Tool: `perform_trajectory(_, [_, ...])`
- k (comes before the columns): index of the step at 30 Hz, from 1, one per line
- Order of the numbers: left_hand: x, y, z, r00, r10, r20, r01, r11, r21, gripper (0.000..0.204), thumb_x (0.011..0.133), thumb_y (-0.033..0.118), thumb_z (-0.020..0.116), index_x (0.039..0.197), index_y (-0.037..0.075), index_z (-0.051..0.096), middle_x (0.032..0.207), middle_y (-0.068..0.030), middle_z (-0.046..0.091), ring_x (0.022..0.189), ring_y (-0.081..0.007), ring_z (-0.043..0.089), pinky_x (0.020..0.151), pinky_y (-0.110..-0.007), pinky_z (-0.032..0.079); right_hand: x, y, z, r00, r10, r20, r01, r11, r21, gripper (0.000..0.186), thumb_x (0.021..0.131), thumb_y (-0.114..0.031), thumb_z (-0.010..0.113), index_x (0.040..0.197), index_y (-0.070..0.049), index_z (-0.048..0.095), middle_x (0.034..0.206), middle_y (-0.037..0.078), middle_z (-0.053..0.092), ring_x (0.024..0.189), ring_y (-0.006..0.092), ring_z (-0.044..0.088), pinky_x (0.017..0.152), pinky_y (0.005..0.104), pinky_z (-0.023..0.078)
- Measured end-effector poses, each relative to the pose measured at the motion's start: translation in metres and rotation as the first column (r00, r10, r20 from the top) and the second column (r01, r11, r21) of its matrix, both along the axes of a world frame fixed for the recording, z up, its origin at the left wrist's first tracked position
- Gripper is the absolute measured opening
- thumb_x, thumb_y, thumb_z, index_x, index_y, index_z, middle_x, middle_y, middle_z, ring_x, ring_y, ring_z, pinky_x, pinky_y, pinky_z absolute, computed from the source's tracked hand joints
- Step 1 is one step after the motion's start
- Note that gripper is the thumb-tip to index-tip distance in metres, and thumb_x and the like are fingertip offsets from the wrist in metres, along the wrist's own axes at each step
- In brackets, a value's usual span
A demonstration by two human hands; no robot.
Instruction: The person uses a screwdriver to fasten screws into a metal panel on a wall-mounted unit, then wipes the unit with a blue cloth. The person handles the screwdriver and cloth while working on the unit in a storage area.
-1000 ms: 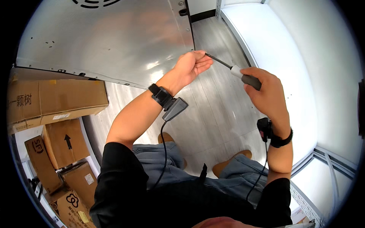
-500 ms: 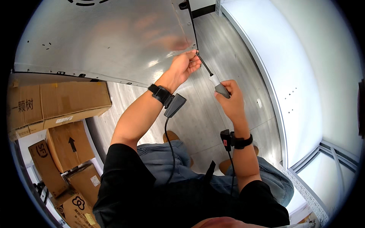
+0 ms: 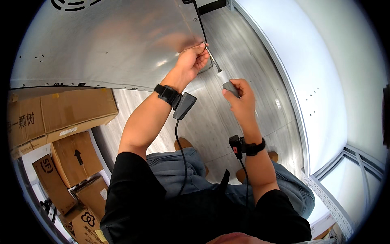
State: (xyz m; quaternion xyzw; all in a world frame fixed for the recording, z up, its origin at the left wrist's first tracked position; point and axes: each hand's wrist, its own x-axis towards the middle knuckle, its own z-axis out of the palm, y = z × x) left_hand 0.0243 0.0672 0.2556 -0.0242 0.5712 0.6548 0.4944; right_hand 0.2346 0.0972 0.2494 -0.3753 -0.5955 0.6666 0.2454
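Observation:
My right hand [image 3: 242, 97] is wrapped around the grey handle of a screwdriver [image 3: 226, 79]. Its shaft runs up and left to the edge of a large silvery metal panel [image 3: 122, 44], part of a bigger unit. My left hand [image 3: 193, 61] lies against the panel near its right corner, thumb and forefinger pinched together at the screwdriver's tip. Whatever sits between those fingertips is too small and covered to make out. The other left fingers are curled.
Cardboard boxes [image 3: 79, 107] are stacked on the left, partly below the panel. A white lit wall panel with a metal frame [image 3: 266, 44] curves along the right. Grey wood-look floor [image 3: 211, 122] lies between. Cables [image 3: 177, 142] trail from the bands on my wrists.
Both hands and the screwdriver have shifted slightly up and left in the picture. The panel has also shifted left in view. The left fingers stay at the screwdriver's tip.

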Motion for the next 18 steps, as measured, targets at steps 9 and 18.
perform_trajectory(9, [0.002, 0.001, 0.0, 1.0, -0.002, -0.021, 0.002, 1.0, -0.002, 0.017, 0.096, 0.017, 0.052, 0.098, 0.005, 0.063, 0.077, 0.0009, 0.059, 0.066, -0.0088, 0.057, 0.061, -0.023, 0.049, -0.006, -0.009, 0.0, 0.997, -0.037, 0.063, 0.034, 0.998, 0.05, 0.023, 0.075, -0.01, 0.07, 0.095, -0.002, 0.061, 0.082, 0.005, 0.058, 0.067, 0.0116, 0.053, 0.06, 0.0267, 0.045])
perform_trajectory(18, [0.0, 0.001, -0.002, 1.0, -0.022, 0.01, 0.021, 0.999, 0.048, 0.017, 0.097, 0.017, 0.05, 0.1, 0.005, 0.062, 0.087, -0.0014, 0.064, 0.072, -0.0081, 0.059, 0.063, -0.022, 0.05, -0.006, -0.016, 0.009, 0.993, -0.11, -0.034, 0.09, 0.926, -0.365, 0.044, 0.083, -0.016, 0.068, 0.116, 0.001, 0.044, 0.091, 0.008, 0.054, 0.067, 0.0115, 0.056, 0.049, 0.0244, 0.051])
